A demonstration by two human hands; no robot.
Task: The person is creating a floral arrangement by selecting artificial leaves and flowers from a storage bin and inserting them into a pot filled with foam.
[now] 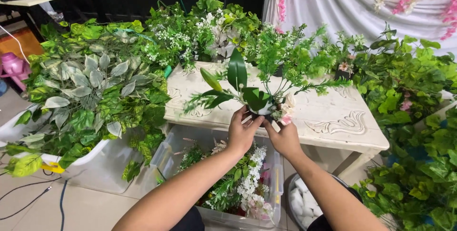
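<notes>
Both of my hands meet at the front edge of a carved white table [333,116]. My left hand [242,132] and my right hand [284,138] clasp the base of a small arrangement [252,95] of broad dark green leaves, fern sprigs and pale pink flowers in a small dark pot. The pot is mostly hidden by my fingers. The leaves fan up and outward above my hands.
Below the table stands a clear plastic bin [166,157] with white and pink flower stems. A white tub [90,157] full of leafy greenery is at the left. More foliage [409,83] crowds the right and back. Cables [33,195] lie on the floor.
</notes>
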